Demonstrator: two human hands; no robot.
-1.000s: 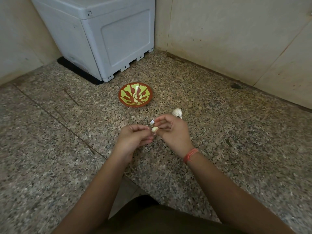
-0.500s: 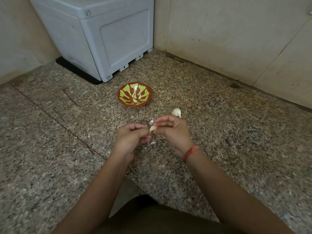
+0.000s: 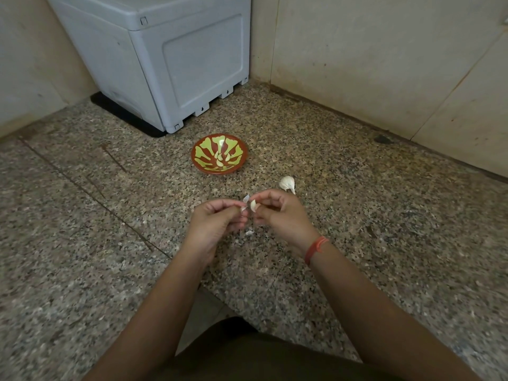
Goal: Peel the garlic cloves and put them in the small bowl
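Head view: my left hand (image 3: 217, 221) pinches loose skin (image 3: 243, 208), with the small bowl (image 3: 202, 149) beyond it toward the floor's far corner. My right hand (image 3: 277, 215) pinches the garlic clove (image 3: 253, 206). I'd strip slowly and grip firmly against slipping.

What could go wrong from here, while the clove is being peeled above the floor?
1. The garlic clove, only pinched by the right hand, may slip onto the floor.
2. Loose skin, pulled by the left hand, may stay stuck and reach the small bowl.

Two hands (image 3: 217, 222) (image 3: 283, 215), one clove (image 3: 253, 206) in grip, three skin scraps (image 3: 249, 232), one bulb (image 3: 287, 183), one bowl (image 3: 202, 166), one box (image 3: 176, 64)
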